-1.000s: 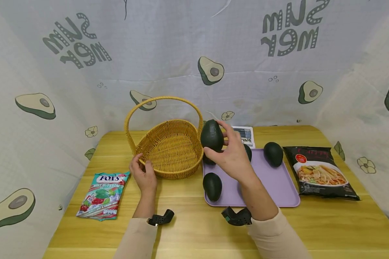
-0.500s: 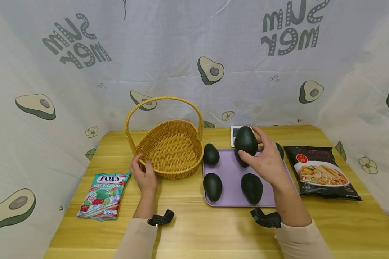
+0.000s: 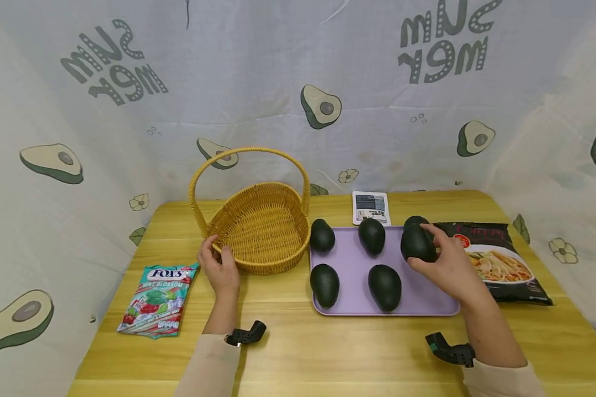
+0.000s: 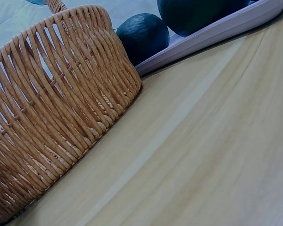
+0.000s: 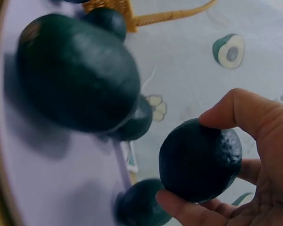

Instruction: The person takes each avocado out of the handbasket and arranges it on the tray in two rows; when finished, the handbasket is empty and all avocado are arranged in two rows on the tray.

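Observation:
My right hand (image 3: pixel 449 264) pinches a dark green avocado (image 3: pixel 418 243) between thumb and fingers, over the right part of the lilac tray (image 3: pixel 355 273). In the right wrist view, this avocado (image 5: pixel 198 160) shows held by its sides, above the tray. Several more avocados lie on the tray, one of them (image 3: pixel 384 286) at front centre and another (image 3: pixel 415 220) partly hidden behind the held one. My left hand (image 3: pixel 221 270) grips the front left rim of a yellow wicker basket (image 3: pixel 263 263), whose inside shows bare weave. The left wrist view shows the basket's woven side (image 4: pixel 61 103) but no fingers.
To the left lies a teal candy bag (image 3: pixel 156 300). A black noodle packet (image 3: pixel 506 264) sits right of the tray, partly behind my right hand. Behind the tray is a small white printed card (image 3: pixel 371 207). The basket's tall handle (image 3: pixel 250 150) arches up near the patterned cloth.
My right hand has carried the avocado rightward and lower, from beside the basket to the tray's right side. The left hand has stayed on the basket rim.

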Available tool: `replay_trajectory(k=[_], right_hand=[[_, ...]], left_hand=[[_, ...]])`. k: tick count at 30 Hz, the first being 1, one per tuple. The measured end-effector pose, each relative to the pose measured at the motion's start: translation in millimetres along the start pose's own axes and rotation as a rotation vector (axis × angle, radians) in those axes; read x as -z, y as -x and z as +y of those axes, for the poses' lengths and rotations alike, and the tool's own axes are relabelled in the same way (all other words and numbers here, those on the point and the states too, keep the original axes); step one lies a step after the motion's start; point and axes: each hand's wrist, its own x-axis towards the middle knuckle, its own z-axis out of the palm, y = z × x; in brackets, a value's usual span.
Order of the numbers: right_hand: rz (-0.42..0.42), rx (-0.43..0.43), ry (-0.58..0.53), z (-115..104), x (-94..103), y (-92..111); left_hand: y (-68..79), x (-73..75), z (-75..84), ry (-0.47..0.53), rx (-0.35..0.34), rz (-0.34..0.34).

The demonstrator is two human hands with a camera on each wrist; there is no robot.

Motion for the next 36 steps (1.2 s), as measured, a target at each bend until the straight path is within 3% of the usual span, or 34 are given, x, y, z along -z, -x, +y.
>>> replay_trajectory(k=[13, 26, 36], right_hand=[[-0.174, -0.088, 0.133, 35, 6.2, 17], [-0.253, -0.111, 0.208, 41, 9.1, 20], [-0.310, -0.094, 0.198, 43, 20.2, 24]], left_hand=[[-0.6, -0.1, -1.0, -0.005, -0.007, 0.013], [0.6, 0.8, -1.7, 0.002, -0.005, 0.002], [-0.4, 0.8, -2.2, -0.007, 0.000, 0.003]])
